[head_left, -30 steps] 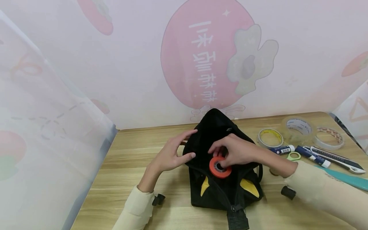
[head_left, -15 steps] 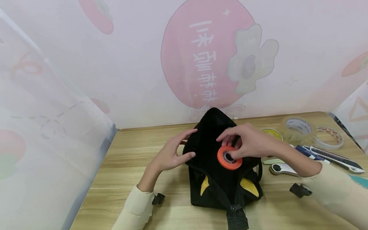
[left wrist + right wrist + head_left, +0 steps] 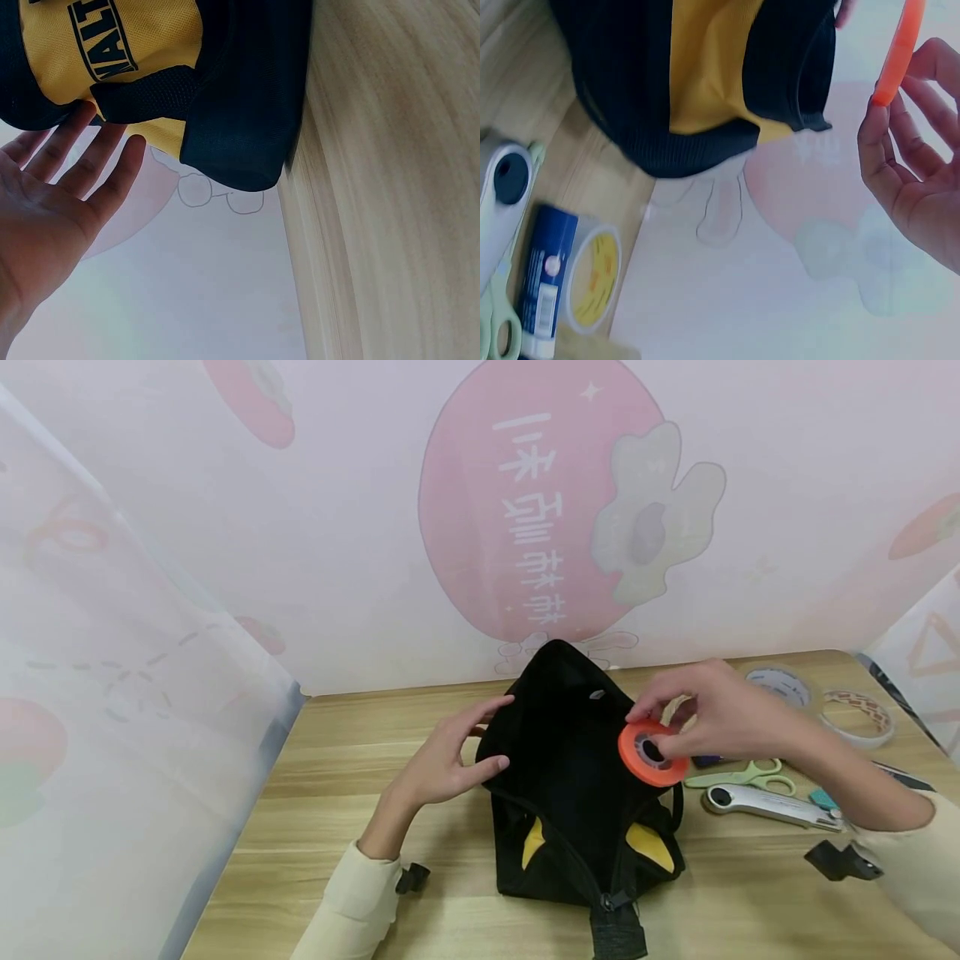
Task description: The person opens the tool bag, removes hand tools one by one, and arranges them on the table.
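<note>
A black and yellow tool bag [image 3: 536,872] stands on the table with its mouth spread wide. At its left rim my left hand [image 3: 450,756] rests, thumb on the near side; the left wrist view shows its straight fingers [image 3: 116,184] touching the bag's edge by a strap [image 3: 146,96]. My right hand [image 3: 723,714] pinches an orange roll of tape [image 3: 639,766] by its ring, thumb at the core. That roll is held up at the bag's right rim. Seen edge-on in the right wrist view, the orange roll looks thin and flat.
Right of the bag lie green scissors [image 3: 716,779] and a silver cutter [image 3: 772,806] with a round black knob. Behind them are rolls of clear tape [image 3: 862,739]. The right wrist view shows a blue glue stick [image 3: 551,262] beside a yellow-cored tape roll [image 3: 609,262].
My right hand has lifted the orange roll of tape from inside the bag's mouth, up and right to its right rim. The left hand and the bag have stayed put.
</note>
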`<move>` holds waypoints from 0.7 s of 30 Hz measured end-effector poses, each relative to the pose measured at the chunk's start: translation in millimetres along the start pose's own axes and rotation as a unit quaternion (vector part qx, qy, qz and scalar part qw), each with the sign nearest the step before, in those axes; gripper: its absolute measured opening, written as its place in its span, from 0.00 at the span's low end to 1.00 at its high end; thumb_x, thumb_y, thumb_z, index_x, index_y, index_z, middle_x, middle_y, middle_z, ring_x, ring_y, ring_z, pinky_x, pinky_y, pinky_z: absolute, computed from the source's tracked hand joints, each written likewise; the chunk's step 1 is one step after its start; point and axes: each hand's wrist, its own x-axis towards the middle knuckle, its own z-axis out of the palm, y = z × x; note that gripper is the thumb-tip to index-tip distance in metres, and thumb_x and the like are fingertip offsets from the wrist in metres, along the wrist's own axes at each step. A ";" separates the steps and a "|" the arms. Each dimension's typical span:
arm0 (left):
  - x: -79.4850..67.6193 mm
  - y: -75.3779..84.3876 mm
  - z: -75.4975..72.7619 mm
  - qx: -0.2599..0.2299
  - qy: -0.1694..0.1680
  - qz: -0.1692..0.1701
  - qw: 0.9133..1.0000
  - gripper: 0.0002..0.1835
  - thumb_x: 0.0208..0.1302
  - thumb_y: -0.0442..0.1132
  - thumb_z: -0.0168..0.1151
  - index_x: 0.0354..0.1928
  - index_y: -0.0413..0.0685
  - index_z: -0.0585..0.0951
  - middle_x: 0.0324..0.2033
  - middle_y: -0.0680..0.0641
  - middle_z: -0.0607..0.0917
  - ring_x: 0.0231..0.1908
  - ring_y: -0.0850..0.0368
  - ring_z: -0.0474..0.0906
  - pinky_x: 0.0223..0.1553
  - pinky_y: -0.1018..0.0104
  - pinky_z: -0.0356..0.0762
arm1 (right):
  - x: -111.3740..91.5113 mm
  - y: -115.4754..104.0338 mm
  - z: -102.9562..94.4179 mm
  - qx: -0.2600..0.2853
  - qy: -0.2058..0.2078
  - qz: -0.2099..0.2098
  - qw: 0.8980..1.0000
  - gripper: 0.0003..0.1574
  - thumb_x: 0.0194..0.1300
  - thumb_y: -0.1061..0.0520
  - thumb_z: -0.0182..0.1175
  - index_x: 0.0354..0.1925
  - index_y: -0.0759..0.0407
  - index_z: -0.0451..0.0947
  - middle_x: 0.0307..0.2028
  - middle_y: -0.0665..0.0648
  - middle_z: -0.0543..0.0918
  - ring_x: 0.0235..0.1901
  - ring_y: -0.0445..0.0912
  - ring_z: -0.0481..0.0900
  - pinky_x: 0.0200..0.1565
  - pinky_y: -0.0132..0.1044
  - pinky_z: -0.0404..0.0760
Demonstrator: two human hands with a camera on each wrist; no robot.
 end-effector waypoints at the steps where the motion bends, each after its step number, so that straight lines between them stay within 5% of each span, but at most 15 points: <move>1: 0.0 0.2 -0.1 0.000 0.000 0.000 1.000 0.40 0.70 0.43 0.69 0.82 0.56 0.66 0.74 0.50 0.78 0.68 0.50 0.79 0.64 0.47 0.84 | -3.1 1.1 -2.5 -0.003 0.002 0.002 1.000 0.24 0.57 0.68 0.74 0.42 0.38 0.90 0.39 0.38 0.89 0.37 0.36 0.85 0.37 0.34 0.91; 21: 0.5 -0.3 0.3 0.005 0.002 0.003 1.000 0.40 0.70 0.43 0.68 0.82 0.54 0.66 0.75 0.49 0.76 0.68 0.48 0.79 0.65 0.46 0.84 | -67.0 32.8 -28.4 -0.068 0.039 0.119 0.990 0.26 0.52 0.68 0.80 0.42 0.38 0.90 0.42 0.41 0.87 0.39 0.35 0.80 0.36 0.32 0.88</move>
